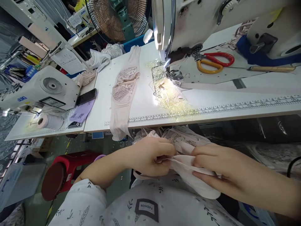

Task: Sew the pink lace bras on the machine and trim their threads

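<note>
Red stool (68,168) on green floor (117,180)

A hand could pass over the white tabletop with a printed ruler edge (146,97), along the strip between the pale-pink lace garment piece (125,86) on the left and the glossy, yellowish see-through film (168,91) by the needle. The bulky white metal sewing-machine head (188,22) blocks the far right; beside the needle, scissors with red and orange loop handles (214,63) and a slim wooden-handled tool (271,68) obstruct sideways reach. Bunched pale lace fabric (188,138) crowds the near edge.
</note>
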Available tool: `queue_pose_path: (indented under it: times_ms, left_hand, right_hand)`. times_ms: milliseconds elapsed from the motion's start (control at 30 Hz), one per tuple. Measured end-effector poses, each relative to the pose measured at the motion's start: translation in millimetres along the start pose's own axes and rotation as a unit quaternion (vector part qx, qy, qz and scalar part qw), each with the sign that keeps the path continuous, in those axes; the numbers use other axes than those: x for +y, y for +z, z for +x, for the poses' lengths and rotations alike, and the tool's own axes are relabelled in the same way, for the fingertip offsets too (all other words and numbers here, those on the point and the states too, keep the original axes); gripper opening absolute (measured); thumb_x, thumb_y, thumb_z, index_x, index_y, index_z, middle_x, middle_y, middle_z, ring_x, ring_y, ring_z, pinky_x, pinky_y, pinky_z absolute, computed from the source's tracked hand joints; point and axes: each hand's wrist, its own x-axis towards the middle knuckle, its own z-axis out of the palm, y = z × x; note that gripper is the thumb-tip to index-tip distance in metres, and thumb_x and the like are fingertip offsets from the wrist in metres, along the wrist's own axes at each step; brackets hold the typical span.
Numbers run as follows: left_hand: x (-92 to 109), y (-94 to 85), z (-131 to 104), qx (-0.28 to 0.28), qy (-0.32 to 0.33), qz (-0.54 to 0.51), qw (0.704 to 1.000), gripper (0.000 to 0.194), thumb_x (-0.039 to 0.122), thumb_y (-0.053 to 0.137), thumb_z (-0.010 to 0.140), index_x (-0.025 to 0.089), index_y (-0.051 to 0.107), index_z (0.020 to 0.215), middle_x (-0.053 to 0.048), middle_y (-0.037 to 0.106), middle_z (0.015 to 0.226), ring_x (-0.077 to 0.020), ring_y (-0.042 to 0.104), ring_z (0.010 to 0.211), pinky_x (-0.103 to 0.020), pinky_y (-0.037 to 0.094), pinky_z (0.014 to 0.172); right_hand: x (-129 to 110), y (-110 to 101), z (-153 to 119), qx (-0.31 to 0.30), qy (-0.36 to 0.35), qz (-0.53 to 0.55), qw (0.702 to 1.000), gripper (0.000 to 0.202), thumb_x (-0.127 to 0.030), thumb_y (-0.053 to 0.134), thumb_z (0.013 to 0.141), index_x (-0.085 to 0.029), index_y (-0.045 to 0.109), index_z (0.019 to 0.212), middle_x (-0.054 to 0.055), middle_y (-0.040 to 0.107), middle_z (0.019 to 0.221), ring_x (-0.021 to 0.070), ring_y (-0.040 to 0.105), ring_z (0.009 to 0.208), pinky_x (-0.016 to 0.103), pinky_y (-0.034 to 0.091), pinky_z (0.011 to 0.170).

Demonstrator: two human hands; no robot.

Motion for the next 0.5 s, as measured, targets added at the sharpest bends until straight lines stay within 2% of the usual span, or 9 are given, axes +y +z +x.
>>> queue_pose_path:
  times_ms: [133, 267, 400, 467, 500]
  left_hand:
    - [1.2, -7.0, -6.3, -0.017, -0.031, -0.018, 0.999, 0.013, 0.011, 0.049, 0.072, 0.021, 0.041, 0.07, -0.005, 0.061, 0.072, -0.0141, 0.054, 0.067, -0.025, 0.046, 0.062]
    - [0.9, -12.3, -13.3, -0.003, -0.024, -0.039, 0.999, 0.009, 0.012, 0.05, 0.073, 0.02, 0.045, 0.072, -0.005, 0.063, 0.074, -0.014, 0.055, 0.067, -0.024, 0.044, 0.061]
    - [2.1, -15.0, -16.8, 0.001, -0.019, -0.05, 0.999, 0.008, 0.011, 0.05, 0.076, 0.018, 0.048, 0.074, -0.006, 0.064, 0.074, -0.0139, 0.058, 0.066, -0.024, 0.044, 0.06]
    - [2.9, -15.1, -16.1, -0.006, -0.017, -0.05, 0.999, 0.008, 0.011, 0.051, 0.077, 0.018, 0.049, 0.075, -0.006, 0.064, 0.073, -0.0144, 0.059, 0.066, -0.024, 0.045, 0.06]
    - [3.5, -15.0, -15.1, -0.012, -0.015, -0.051, 0.999, 0.007, 0.012, 0.051, 0.078, 0.018, 0.049, 0.075, -0.006, 0.064, 0.072, -0.0146, 0.059, 0.066, -0.024, 0.045, 0.06]
  right_hand:
    - [15.6, -8.6, -18.3, 0.001, 0.008, 0.039, 0.999, 0.022, -0.022, 0.044, 0.093, -0.025, 0.062, 0.08, 0.004, 0.063, 0.082, 0.0167, 0.062, 0.07, 0.027, 0.053, 0.057]
    - [25.4, -17.1, -35.7, 0.015, 0.042, 0.086, 0.995, 0.021, -0.021, 0.048, 0.093, -0.026, 0.065, 0.082, 0.006, 0.066, 0.087, 0.0166, 0.064, 0.074, 0.026, 0.055, 0.062]
    - [23.7, -30.8, -43.7, 0.008, 0.069, 0.125, 0.99, 0.022, -0.023, 0.049, 0.094, -0.025, 0.068, 0.084, 0.006, 0.066, 0.089, 0.0162, 0.065, 0.077, 0.025, 0.056, 0.065]
    - [19.6, -31.3, -46.9, 0.003, 0.074, 0.133, 0.988, 0.025, -0.027, 0.049, 0.095, -0.025, 0.068, 0.079, 0.006, 0.066, 0.086, 0.0158, 0.065, 0.073, 0.025, 0.056, 0.062]
    - [16.9, -27.5, -48.7, 0.022, 0.088, 0.125, 0.988, 0.027, -0.032, 0.05, 0.095, -0.024, 0.067, 0.075, 0.006, 0.065, 0.084, 0.0161, 0.064, 0.071, 0.026, 0.055, 0.06]
